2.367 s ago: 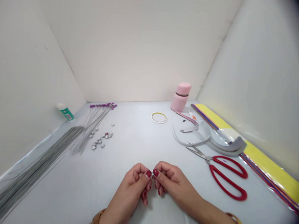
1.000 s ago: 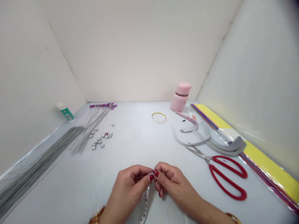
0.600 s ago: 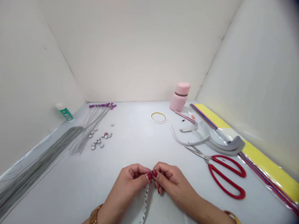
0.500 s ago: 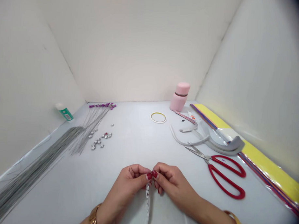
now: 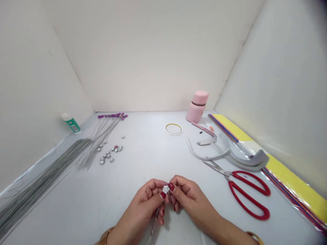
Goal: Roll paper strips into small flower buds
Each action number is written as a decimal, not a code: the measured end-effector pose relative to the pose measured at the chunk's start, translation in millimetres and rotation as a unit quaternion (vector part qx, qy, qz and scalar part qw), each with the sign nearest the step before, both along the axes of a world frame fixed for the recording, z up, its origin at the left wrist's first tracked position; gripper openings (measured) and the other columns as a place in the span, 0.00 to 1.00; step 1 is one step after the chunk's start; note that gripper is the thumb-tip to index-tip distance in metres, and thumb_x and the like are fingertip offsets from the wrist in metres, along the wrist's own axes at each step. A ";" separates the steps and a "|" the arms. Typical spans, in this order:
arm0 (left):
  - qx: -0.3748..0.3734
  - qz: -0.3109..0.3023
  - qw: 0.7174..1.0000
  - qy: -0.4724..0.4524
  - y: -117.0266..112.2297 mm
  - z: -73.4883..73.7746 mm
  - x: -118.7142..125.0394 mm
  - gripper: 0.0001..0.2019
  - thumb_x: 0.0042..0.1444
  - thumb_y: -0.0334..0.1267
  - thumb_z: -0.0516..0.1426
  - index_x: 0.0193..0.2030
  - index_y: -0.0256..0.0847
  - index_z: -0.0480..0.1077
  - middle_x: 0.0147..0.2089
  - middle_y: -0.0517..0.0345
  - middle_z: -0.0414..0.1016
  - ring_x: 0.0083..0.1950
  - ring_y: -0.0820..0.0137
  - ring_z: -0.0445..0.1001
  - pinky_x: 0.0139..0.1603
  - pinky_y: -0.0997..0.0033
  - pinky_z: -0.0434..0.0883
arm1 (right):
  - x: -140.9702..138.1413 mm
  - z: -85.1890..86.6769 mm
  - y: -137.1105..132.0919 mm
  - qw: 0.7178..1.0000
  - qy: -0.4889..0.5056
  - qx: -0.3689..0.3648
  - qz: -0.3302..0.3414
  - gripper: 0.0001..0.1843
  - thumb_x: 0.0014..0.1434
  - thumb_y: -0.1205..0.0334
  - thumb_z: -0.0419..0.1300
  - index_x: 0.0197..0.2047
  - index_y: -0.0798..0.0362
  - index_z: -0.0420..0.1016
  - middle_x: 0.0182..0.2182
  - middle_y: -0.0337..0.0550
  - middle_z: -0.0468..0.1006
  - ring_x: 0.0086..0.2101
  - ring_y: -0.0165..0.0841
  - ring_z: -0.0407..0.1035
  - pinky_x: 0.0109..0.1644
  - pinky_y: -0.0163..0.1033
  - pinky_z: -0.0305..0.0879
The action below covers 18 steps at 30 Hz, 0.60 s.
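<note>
My left hand (image 5: 146, 202) is closed in a pinch on a small white folded knot (image 5: 165, 189) of a paper strip. The strip's silvery patterned tail (image 5: 152, 227) hangs from under the left fingers toward me. My right hand (image 5: 190, 195) is closed against the knot's other side, its thumb and forefinger touching it. The fingers partly hide the folds. Beyond and left of my hands lie several silvery folded paper stars (image 5: 105, 156), one group with a bit of red.
Wire stems (image 5: 40, 182) lie at left, with purple-tipped ones (image 5: 112, 116) behind. A green-and-white tube (image 5: 72, 123) is by the left wall. Red-handled scissors (image 5: 226, 173), curled strips (image 5: 207, 156), a tape roll (image 5: 174, 133), a pink bottle (image 5: 196, 107) and yellow sheets (image 5: 287, 169) stand or lie beyond and right.
The knot now shows white between my fingertips, where the fingers covered it before. The strip's tail has swung left, and my hands have turned slightly, with the left fingertips showing below.
</note>
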<state>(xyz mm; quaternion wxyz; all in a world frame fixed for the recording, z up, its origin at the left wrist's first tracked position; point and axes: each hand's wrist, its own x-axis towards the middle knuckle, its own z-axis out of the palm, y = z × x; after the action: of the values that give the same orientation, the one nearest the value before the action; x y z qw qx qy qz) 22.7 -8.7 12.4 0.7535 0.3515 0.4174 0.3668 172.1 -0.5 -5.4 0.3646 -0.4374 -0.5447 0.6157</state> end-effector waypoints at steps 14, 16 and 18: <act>-0.023 0.053 0.994 0.088 -1.4 0.7 0.9 0.06 0.49 0.39 0.55 0.31 0.39 0.64 0.17 0.70 0.54 0.16 0.81 0.44 0.14 0.81 0.42 | -0.5 0.4 -1.0 0.999 -0.036 -0.006 0.016 0.14 0.56 0.52 0.53 0.27 0.54 0.64 0.17 0.33 0.64 0.18 0.25 0.59 0.23 0.30 0.56; -0.013 0.061 0.992 0.110 -1.5 0.7 1.3 0.06 0.49 0.39 0.54 0.31 0.39 0.63 0.16 0.71 0.53 0.16 0.80 0.43 0.14 0.81 0.42 | -0.6 1.2 -0.9 0.999 -0.034 -0.005 0.022 0.14 0.56 0.53 0.53 0.27 0.54 0.64 0.17 0.33 0.64 0.18 0.25 0.59 0.23 0.31 0.56; -0.004 0.063 0.989 0.131 -1.3 0.4 1.3 0.06 0.50 0.39 0.54 0.30 0.39 0.62 0.16 0.71 0.52 0.16 0.80 0.43 0.14 0.80 0.42 | -0.7 1.5 -0.8 0.999 -0.032 -0.001 0.029 0.14 0.57 0.54 0.53 0.27 0.55 0.64 0.17 0.33 0.64 0.19 0.25 0.59 0.24 0.31 0.56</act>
<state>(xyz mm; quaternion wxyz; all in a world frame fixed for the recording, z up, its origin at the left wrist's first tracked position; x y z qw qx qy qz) 24.0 -9.9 12.7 0.6691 0.3664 0.5355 0.3623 171.4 -1.3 -3.9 0.3287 -0.4415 -0.5676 0.6122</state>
